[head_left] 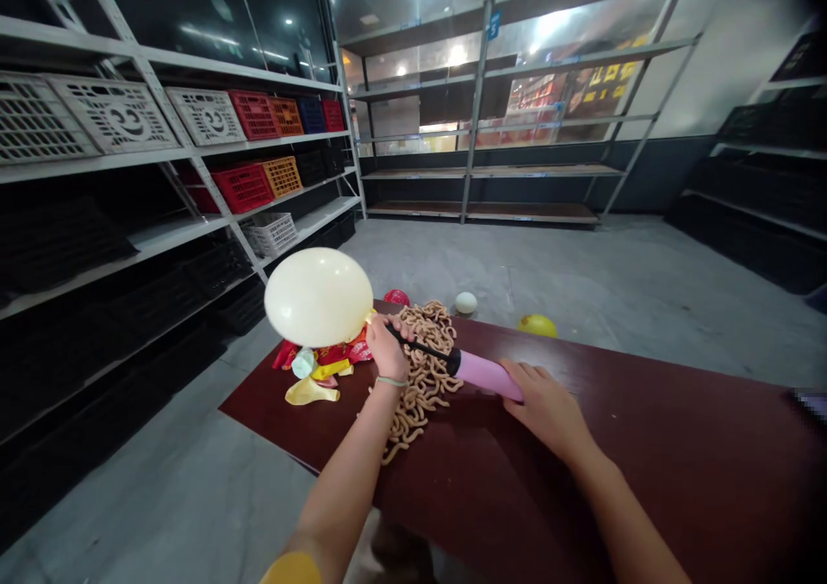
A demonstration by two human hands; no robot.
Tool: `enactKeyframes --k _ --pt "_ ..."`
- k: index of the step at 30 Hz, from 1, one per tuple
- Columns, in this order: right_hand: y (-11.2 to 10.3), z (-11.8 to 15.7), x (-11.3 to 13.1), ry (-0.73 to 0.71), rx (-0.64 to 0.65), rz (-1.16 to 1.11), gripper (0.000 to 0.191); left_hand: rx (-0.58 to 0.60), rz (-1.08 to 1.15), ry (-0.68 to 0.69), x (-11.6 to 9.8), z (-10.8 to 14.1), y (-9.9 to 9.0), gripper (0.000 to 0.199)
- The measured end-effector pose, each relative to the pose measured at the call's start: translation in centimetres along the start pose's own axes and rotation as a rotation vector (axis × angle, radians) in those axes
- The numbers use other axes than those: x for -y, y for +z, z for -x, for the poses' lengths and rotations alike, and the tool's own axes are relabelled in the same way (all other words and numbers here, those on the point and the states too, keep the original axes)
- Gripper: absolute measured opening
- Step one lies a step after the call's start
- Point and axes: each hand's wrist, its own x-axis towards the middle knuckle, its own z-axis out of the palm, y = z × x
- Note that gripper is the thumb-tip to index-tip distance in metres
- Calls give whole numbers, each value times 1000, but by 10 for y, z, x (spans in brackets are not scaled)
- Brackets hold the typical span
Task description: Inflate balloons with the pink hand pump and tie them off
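Note:
A large cream balloon (319, 297), blown up round, hangs over the table's left end. Its neck is pinched in my left hand (388, 349), where the black rod end of a hand balloon pump (484, 373) also meets it; the fingers hide the exact join. My right hand (546, 401) is wrapped around the pump's pink barrel. Under the pump lies a heap of tan, worm-like curly pieces (426, 386). Left of my left hand rest a limp cream balloon (312, 392), a yellow uninflated balloon (331, 369) and red wrappers (352, 349).
The dark red table (620, 429) stretches to the right. Beyond its far edge, a red ball-like thing (396, 297), a white balloon (465, 302) and a yellow balloon (537, 325) are visible. Shelves with crates (249, 186) stand left; a metal rack (475, 170) stands behind.

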Motion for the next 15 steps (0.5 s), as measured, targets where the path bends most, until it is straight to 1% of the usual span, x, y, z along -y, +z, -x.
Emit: enactKeyframes --k 2,3,4,6,7,9,11,13,15 --pt "-4 1 -2 -38 70 -98 48 6 9 11 -8 -5 -1 23" --pt "-5 2 1 -38 92 -124 48 5 15 11 -10 -7 -2 23" --pt "-5 3 8 -33 102 -134 49 3 21 11 -12 -7 -1 23" --pt "-2 4 30 -19 97 -128 55 16 25 -4 -11 -5 1 24" --pt "0 4 42 -18 83 -131 59 37 23 -30 -8 -3 2 24" --pt "6 4 64 59 47 -125 63 98 12 -108 0 2 3 26" --pt "9 4 77 105 40 -157 65 138 -6 -171 10 7 3 28" --pt "8 3 78 93 98 -230 64 138 -37 -195 16 10 1 29" --pt "0 3 70 57 179 -292 62 119 -71 -212 19 10 -1 29"
